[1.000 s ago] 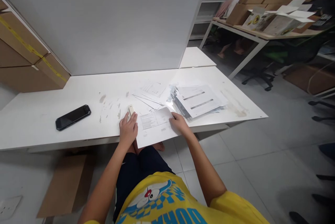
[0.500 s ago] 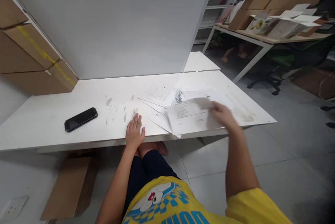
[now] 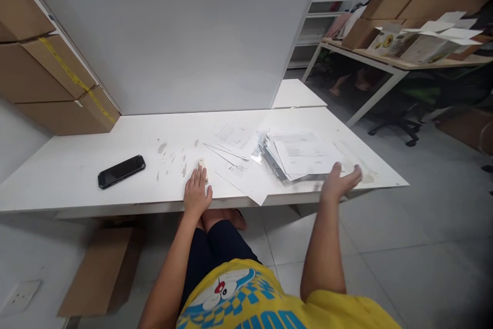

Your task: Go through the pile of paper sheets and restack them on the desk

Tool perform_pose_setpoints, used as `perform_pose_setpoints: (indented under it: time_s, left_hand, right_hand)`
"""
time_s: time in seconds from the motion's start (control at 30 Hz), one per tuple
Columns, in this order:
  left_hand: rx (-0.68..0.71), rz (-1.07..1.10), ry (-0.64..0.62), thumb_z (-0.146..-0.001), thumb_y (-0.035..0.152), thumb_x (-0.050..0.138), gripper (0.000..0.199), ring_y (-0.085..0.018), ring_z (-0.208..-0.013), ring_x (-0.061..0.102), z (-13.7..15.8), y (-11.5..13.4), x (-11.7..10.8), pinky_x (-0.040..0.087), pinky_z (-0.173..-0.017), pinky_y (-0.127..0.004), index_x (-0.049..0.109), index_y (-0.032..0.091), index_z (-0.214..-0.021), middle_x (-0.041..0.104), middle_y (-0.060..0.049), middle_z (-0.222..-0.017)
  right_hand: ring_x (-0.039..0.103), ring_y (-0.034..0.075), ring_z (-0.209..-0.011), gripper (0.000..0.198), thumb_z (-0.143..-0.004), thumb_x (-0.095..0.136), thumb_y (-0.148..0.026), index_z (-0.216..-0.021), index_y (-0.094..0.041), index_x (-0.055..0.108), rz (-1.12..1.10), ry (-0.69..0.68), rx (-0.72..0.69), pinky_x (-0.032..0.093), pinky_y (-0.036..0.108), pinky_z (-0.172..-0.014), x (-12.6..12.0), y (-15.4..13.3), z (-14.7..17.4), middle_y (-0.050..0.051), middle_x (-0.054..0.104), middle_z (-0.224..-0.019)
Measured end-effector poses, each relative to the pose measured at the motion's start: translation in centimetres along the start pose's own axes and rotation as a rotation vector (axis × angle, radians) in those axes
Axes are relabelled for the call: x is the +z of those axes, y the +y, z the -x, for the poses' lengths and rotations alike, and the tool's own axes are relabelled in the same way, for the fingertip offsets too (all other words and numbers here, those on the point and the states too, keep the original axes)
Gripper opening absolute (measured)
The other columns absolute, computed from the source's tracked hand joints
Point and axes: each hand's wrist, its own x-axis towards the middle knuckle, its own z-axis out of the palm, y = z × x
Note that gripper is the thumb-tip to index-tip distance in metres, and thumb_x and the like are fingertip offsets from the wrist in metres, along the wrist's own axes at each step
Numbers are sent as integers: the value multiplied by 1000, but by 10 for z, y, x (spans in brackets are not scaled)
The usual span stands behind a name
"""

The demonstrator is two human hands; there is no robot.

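One paper [image 3: 308,157] has moved onto the pile [image 3: 278,166] on the bench [image 3: 127,136]. Right hand [image 3: 336,184] is spread, grip empty; left hand [image 3: 197,197] lies over a white stick [image 3: 202,163]. Bumping could drop the sticking-out sheet [image 3: 254,187].

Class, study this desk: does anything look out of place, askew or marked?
Yes. A loose sheet lies askew, one corner jutting past the front edge of the white desk. The paper stack has uneven, fanned edges. Grey smudges mark the surface between the black phone and the papers.
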Motion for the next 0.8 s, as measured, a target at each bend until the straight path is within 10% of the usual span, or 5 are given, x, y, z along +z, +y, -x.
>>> perform_pose_setpoints:
  time_s: [0.1,0.3,0.5,0.67,0.8]
  left_hand:
    - [10,-1,4,-87,24,47,63,-31,-135,39,-2,0,0,38,-102,-42,31,13,-146,39,-15,-149]
    - [-13,-2,-24,-88,26,46,61,-30,-135,39,-1,-1,4,39,-101,-42,32,14,-146,38,-13,-150]
    - [-21,-9,-29,-86,24,46,60,-29,-132,42,1,0,7,41,-100,-41,35,14,-144,36,-12,-151]
    - [-16,10,-13,-87,24,46,62,-29,-133,42,-1,1,4,40,-101,-40,32,14,-146,35,-13,-151]
    - [-7,1,48,-87,23,46,63,-32,-142,26,11,0,6,26,-111,-48,30,15,-148,33,-13,-152]
  right_hand:
    - [21,33,-142,71,-86,41,-46,-145,-12,23,8,21,259,22,55,-114,27,-9,30,20,27,-149]
    - [3,37,-145,80,-81,47,-35,-150,-9,14,201,10,294,11,59,-113,75,-30,27,24,1,-157]
    - [-6,35,-145,77,-89,33,-53,-150,-11,14,137,-101,284,6,61,-111,63,-14,26,23,0,-157]
    - [13,26,-145,68,-93,21,-53,-149,-14,19,-72,-123,-57,19,49,-114,27,-23,82,17,19,-155]
    - [42,27,-130,49,-95,26,-43,-137,-25,45,39,-508,-478,28,53,-108,6,-38,149,12,54,-133]
